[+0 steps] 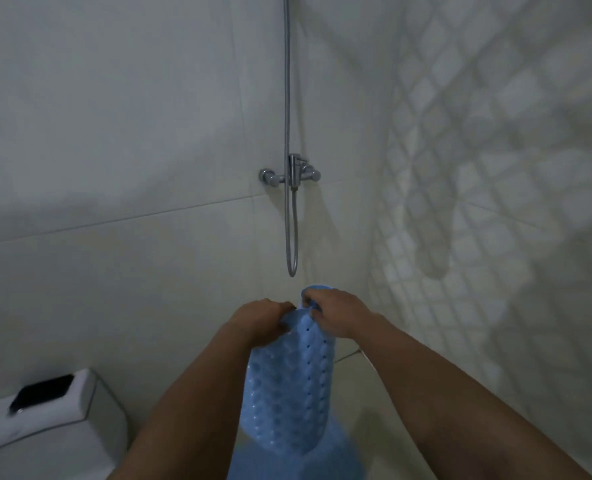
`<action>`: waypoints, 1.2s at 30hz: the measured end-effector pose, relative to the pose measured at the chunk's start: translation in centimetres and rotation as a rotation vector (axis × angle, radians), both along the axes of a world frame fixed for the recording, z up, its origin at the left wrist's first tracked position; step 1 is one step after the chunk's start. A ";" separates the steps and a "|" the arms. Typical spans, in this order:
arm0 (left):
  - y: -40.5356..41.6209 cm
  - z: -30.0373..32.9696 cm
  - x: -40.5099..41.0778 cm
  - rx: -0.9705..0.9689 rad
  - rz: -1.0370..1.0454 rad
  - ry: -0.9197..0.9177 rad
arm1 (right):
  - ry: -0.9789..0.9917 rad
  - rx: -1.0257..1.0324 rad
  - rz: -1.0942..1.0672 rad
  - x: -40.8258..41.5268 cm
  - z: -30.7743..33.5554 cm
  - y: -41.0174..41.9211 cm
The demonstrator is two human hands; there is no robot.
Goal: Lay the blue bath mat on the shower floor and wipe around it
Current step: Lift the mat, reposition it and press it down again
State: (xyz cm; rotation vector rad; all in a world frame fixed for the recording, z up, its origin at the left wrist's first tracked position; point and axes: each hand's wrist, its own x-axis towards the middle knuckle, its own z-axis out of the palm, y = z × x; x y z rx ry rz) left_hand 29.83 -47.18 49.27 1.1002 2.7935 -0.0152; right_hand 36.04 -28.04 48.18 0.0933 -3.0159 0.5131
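Observation:
A light blue bath mat (pixel 292 386) with rows of small holes hangs in front of me, partly rolled at the top and spreading out toward the bottom edge of the head view. My left hand (pixel 261 318) grips its top edge on the left side. My right hand (pixel 334 311) is closed on the curled top of the mat just beside it. Both hands are held out toward the tiled corner of the shower. The shower floor is hidden below the frame and behind the mat.
A chrome shower mixer tap (pixel 291 174) with a looped hose (pixel 291 233) is on the wall ahead. A white toilet cistern (pixel 55 427) with a black object (pixel 41 393) on its lid stands at the lower left. Tiled walls meet at the right.

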 end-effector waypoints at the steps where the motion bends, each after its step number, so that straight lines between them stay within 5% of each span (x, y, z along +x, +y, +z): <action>1: -0.3 0.4 0.7 -0.019 0.011 -0.003 | -0.014 0.013 0.005 0.4 0.4 -0.4; 7: -2.1 1.7 6.4 -0.120 0.057 0.088 | -0.172 0.265 0.073 4.5 1.1 -1.4; 17: -2.2 1.9 14.9 -0.132 0.110 0.098 | 0.005 0.525 0.374 10.3 -0.3 0.7; 26: -5.0 0.6 21.4 -0.150 0.187 0.117 | -0.331 0.212 0.335 15.6 -5.2 3.1; 36: -12.4 -4.6 24.8 -0.192 0.300 0.030 | -0.639 0.168 0.100 20.8 -18.2 10.2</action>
